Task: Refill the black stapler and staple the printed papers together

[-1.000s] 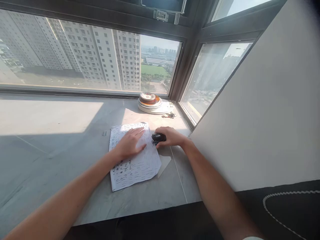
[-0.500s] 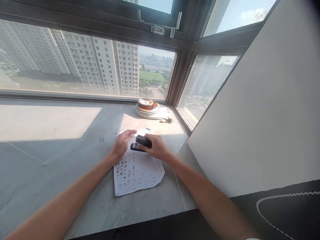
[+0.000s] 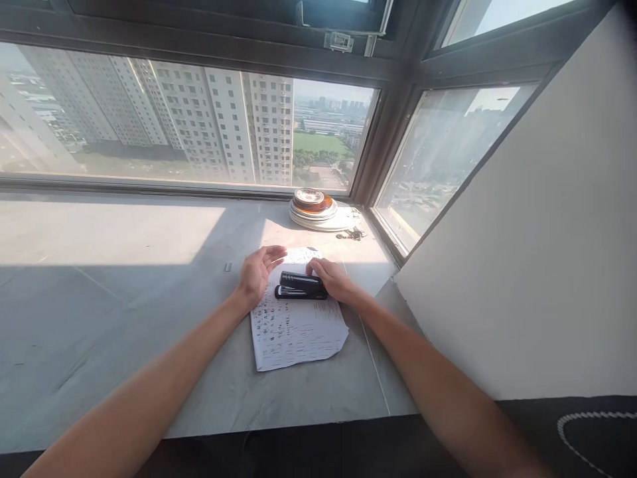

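Note:
A black stapler (image 3: 301,285) lies over the upper part of the handwritten paper sheets (image 3: 303,342), its jaws apart toward the left. My right hand (image 3: 332,277) is at the stapler's rear end, with its fingers curled round that end. At the upper left edge of the paper is my left hand (image 3: 256,273), open, fingers stretched out and slightly bent, holding nothing. Left of that hand, a small strip that looks like staples (image 3: 227,267) lies on the grey sill.
A stack of plates (image 3: 313,211) stands in the window corner. Keys or a beaded trinket (image 3: 352,234) lie in front of it. A white slanting wall (image 3: 537,252) rises on the right. The sill's front edge (image 3: 288,428) runs below the paper.
My right hand has drawn back to the stapler's rear end, so more of the stapler shows. My left hand stays by the paper's left edge. The view has shifted slightly.

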The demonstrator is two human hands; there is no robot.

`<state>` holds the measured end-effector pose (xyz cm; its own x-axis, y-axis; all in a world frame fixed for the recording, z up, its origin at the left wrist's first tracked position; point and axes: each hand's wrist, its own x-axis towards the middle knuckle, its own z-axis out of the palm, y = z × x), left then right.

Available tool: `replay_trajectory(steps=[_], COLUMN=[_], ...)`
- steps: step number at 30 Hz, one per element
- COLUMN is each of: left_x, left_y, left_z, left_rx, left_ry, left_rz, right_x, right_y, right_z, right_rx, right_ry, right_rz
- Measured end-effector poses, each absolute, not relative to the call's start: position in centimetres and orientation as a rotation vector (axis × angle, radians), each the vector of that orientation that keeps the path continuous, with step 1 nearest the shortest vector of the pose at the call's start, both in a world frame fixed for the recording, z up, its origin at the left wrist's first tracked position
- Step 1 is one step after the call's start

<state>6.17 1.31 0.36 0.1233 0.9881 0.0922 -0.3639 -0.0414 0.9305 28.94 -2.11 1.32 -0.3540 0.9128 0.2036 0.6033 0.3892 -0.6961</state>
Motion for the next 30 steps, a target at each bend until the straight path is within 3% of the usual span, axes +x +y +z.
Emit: replay_trajectory(steps=[12,23,30], left_x=[5.5,5.7,5.6], left_y=[2.2,1.7,0.8], left_z=[0.0,0.7,2.3], left_rx=[0.854,0.789,0.657], left_ry=[0.789,0.74,0.453], left_rz=[1.37,1.369,0.947], right_x=[29.1,28.9,28.7], right_y=[-2.5,-3.8,-3.7], right_z=[1.7,1.9,1.6], right_rx=[-1.297,-1.013,-0.85], right_ry=[-2.091,-2.215,-2.032], right_rz=[0.735,0.627,-0.176])
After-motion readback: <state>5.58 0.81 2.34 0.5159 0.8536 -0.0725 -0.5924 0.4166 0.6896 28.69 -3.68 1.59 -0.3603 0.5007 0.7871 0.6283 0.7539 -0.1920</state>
